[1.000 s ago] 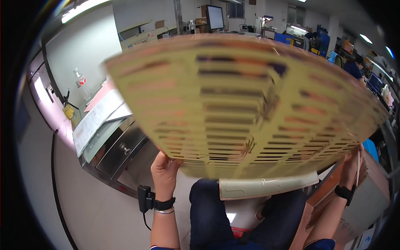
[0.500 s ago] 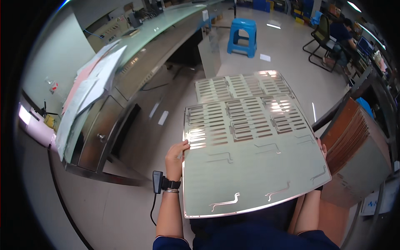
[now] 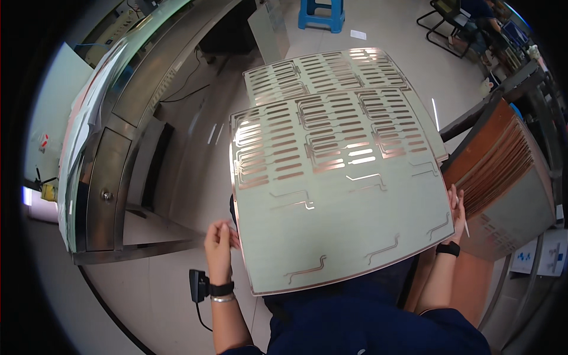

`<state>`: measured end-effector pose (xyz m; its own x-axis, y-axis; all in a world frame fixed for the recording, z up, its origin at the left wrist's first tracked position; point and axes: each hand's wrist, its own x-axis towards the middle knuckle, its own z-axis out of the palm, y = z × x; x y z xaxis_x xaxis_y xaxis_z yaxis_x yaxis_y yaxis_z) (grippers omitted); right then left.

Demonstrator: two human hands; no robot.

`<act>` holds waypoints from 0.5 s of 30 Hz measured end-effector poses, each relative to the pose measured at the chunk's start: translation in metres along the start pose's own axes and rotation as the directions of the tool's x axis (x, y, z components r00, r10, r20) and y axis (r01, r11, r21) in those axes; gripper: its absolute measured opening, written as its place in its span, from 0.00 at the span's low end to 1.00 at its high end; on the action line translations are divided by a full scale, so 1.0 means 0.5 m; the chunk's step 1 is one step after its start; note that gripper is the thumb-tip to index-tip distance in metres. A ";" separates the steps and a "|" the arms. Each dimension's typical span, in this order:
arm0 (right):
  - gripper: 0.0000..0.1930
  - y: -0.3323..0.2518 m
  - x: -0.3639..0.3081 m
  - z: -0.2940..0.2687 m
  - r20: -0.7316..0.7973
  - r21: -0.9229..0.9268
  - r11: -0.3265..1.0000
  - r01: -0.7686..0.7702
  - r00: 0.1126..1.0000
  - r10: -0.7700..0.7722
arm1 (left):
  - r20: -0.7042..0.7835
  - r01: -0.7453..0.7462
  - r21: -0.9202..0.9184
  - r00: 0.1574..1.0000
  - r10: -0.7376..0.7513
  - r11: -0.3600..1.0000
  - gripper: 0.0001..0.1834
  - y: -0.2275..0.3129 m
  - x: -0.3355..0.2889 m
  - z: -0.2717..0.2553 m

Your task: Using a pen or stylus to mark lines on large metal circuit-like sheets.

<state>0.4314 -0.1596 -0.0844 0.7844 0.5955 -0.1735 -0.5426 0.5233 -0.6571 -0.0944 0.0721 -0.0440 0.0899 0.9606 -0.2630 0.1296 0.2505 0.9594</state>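
Observation:
A large pale green circuit board panel [image 3: 349, 231] with copper traces lies tilted in front of me. A second similar panel [image 3: 331, 66] shows beyond its far edge, mostly covered by the first. My right hand [image 3: 455, 216] grips the near panel's right edge; some of its fingers are hidden. A thin white pointed thing [image 3: 467, 227] shows beside that hand, its kind unclear. Just off the near panel's left edge is my left hand [image 3: 220, 245], its thumb raised and its fingers loosely bent and apart, slightly blurred. Its wrist wears a black strap with a corded box [image 3: 199, 286].
To the right, a stack of copper-edged panels [image 3: 503, 171] leans in a dark frame [image 3: 523, 83]. A metal-sided, glass-topped desk [image 3: 106, 189] with papers [image 3: 83, 130] stands left. Farther off are a blue stool [image 3: 321, 16] and a seated person [image 3: 479, 18] near a chair [image 3: 441, 26].
My left hand has let go of the near panel's left edge and moved outward and down. The view has tilted downward; the panels appear higher and farther left. The right hand keeps its grip.

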 end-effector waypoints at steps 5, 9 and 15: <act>0.20 -0.056 -0.005 -0.044 0.087 -0.120 0.981 0.151 0.986 -0.141 | 0.159 0.337 -0.207 0.938 -0.308 0.918 0.18 0.042 -0.103 0.043; 0.24 -0.084 -0.026 0.025 -0.038 -0.305 0.907 0.292 0.947 -0.318 | 0.163 0.340 -0.331 0.939 -0.302 0.880 0.19 0.036 -0.115 0.064; 0.13 -0.059 -0.102 0.178 0.357 -0.748 0.504 0.433 0.902 -0.245 | 0.063 0.135 -0.182 0.990 -0.125 0.974 0.21 0.026 -0.040 0.072</act>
<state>0.3805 -0.1514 0.0089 0.7329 0.6261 0.2661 0.2909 0.0653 -0.9545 -0.0588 0.0517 -0.0297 0.1354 0.9122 -0.3867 -0.0409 0.3951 0.9177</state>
